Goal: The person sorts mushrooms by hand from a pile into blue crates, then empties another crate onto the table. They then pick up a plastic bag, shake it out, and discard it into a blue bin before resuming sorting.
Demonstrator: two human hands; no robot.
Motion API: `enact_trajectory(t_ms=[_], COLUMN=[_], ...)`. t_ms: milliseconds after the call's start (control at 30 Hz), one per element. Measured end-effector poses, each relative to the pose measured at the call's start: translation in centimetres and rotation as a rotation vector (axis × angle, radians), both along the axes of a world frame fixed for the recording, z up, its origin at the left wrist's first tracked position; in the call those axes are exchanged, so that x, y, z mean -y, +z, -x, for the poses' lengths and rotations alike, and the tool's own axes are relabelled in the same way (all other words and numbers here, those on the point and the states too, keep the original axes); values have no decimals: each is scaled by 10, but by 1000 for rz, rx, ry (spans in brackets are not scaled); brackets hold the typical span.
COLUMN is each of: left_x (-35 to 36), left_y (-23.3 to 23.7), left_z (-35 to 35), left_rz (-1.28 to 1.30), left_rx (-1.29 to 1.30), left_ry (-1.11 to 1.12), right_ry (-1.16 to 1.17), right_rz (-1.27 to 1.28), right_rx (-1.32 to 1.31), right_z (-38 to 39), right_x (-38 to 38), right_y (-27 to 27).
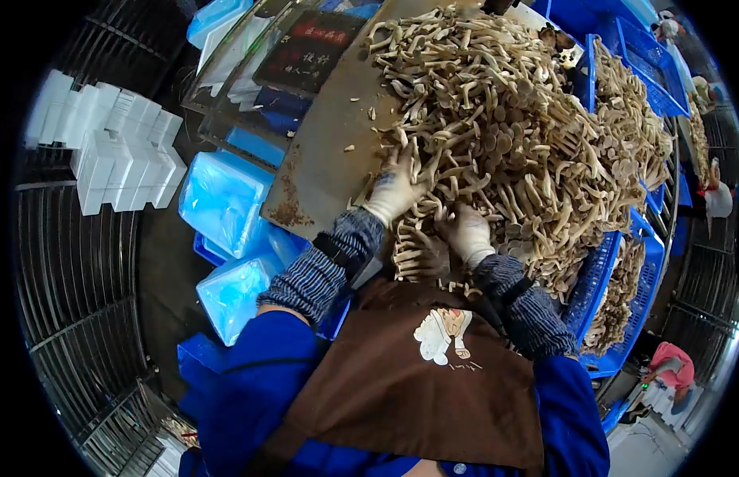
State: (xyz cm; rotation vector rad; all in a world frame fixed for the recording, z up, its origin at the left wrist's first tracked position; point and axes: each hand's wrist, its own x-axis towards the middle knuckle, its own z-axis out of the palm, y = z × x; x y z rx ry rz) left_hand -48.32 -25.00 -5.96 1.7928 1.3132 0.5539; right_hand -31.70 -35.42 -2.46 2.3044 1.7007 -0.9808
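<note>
A large heap of long-stemmed, brown-capped mushrooms [497,119] covers most of the metal table. My left hand [393,189], in a whitish glove, rests at the near left edge of the heap. Its fingers are apart and touch mushroom stems. Close to its right, my right hand [466,232] wears a similar, dirtier glove. Those fingers are curled in among the stems, and what they hold is hidden. Just below and between both hands, a row of mushrooms [417,256] lies side by side near the apron.
Bare metal tabletop [326,151] with a few scraps lies left of the heap. Blue crates [606,294] of mushrooms stand on the right. Plastic-lined blue boxes [226,203] and stacked white foam boxes [123,151] are at left. Other people [715,195] are at far right.
</note>
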Motion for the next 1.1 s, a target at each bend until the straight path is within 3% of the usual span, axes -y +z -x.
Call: enact_trajectory(t_ms=[33,67,133,167,200,267,300,333,400,433,467,533,567,667,700,733,767,800,833,867,933,1000,1033,1067,1100], left_x=[14,26,43,71,100,120,120,120,119,114,111,104,94,67,59,46,33,27,24,20,6,-6,-9,-10,-10], left_y=[15,32,65,41,12,9,14,12,7,18,12,0,-2,26,29,47,65,53,58,63,29,17,34,32,25], left_z=[3,5,2,7,13,8,4,2,-3,-5,-9,-19,-24,-11,-5,-3,-1,1,-5,-11,-17,-11,-9,-8,-10], left_rz=[35,66,286,138,-6,-144,-225,-223,-210,-231,-244,-161,23,205,355,375,390,335,234,316,162,243,529,483,488], left_rx=[-191,-382,-462,-413,-361,-392,-377,-375,-587,-642,-642,-612,-659,-411,-209,-105,1,46,-50,-2,16,323,462,471,484], left_ry=[-159,-320,-851,-878,-904,-857,-878,-873,-1044,-1047,-1039,-989,-988,-764,-566,-491,-420,-297,-207,-132,-131,-191,-144,-158,-195], right_ry=[181,172,181,109,105,161,88,-131,-328,-551,-584,-440,-446,-469,-424,-376,-392,-407,-372,-334,-18,-629,-785,-863,-804], right_rz=[93,60,24,-83,-85,-184,-232,-270,-339,-231,-195,-343,-353,-287,-437,-585,-625,-660,-602,-542,-671,-310,-318,-252,-261], right_rx=[264,317,372,433,425,232,146,-98,-304,-623,-682,-664,-661,-444,-379,-310,-430,-553,-685,-814,-701,-1118,-1383,-1474,-1354], right_z=[6,17,19,7,4,-2,-13,-23,-54,-52,-31,-42,-49,-62,-58,-50,-39,-28,-15,-6,-14,-14,-16,-21,-27], right_x=[3,2,-1,3,6,11,16,21,30,21,8,3,2,-3,-1,1,3,5,2,1,-6,-22,-25,-25,-26], right_y=[-19,-13,-19,-88,-77,-37,-44,-36,-71,-44,28,20,9,-7,-1,8,16,24,25,25,-13,29,36,45,30])
